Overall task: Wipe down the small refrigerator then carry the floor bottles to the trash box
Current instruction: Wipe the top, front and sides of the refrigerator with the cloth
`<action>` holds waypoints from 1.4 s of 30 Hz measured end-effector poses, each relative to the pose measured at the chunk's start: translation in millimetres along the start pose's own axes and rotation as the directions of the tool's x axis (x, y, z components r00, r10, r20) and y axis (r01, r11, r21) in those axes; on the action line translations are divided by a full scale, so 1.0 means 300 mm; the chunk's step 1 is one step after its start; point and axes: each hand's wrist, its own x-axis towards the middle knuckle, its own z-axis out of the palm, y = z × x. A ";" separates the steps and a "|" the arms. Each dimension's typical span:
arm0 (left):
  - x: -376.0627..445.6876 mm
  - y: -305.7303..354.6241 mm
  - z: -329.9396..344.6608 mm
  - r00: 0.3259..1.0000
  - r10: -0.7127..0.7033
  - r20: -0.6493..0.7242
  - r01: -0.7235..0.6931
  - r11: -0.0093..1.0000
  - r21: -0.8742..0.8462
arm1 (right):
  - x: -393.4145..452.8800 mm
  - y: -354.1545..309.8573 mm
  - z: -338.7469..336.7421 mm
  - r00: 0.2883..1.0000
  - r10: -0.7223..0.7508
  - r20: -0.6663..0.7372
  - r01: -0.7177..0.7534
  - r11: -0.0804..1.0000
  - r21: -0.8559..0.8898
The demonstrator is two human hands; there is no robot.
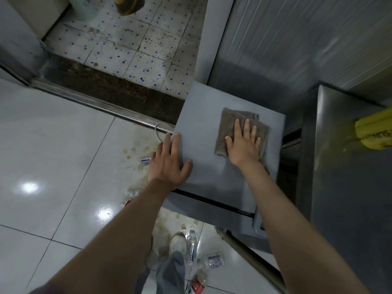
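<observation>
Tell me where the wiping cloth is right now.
In the head view, the brown cloth lies flat on the right part of the small refrigerator's top, pressed under the right hand; the left hand rests on the top's left edge.

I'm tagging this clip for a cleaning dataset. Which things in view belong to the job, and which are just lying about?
Part of the job:
- refrigerator
- cloth under the right hand
- left hand on the refrigerator's edge
- floor bottles

Lying about:
- yellow bag
- steel counter
- white cord
</observation>
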 end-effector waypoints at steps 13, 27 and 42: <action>0.060 0.058 0.009 0.985 0.172 0.016 -0.173 0.976 0.131 | 0.128 0.085 -0.090 0.995 -0.104 0.010 0.103 0.993 0.064; 0.061 0.062 0.001 0.987 0.161 0.025 -0.163 0.980 0.112 | 0.129 0.009 -0.060 0.992 -0.121 -0.038 0.125 0.986 0.109; 0.060 0.056 0.003 0.987 0.158 0.033 -0.161 0.980 0.115 | 0.072 0.117 -0.035 0.994 0.037 -0.102 -0.026 0.994 0.106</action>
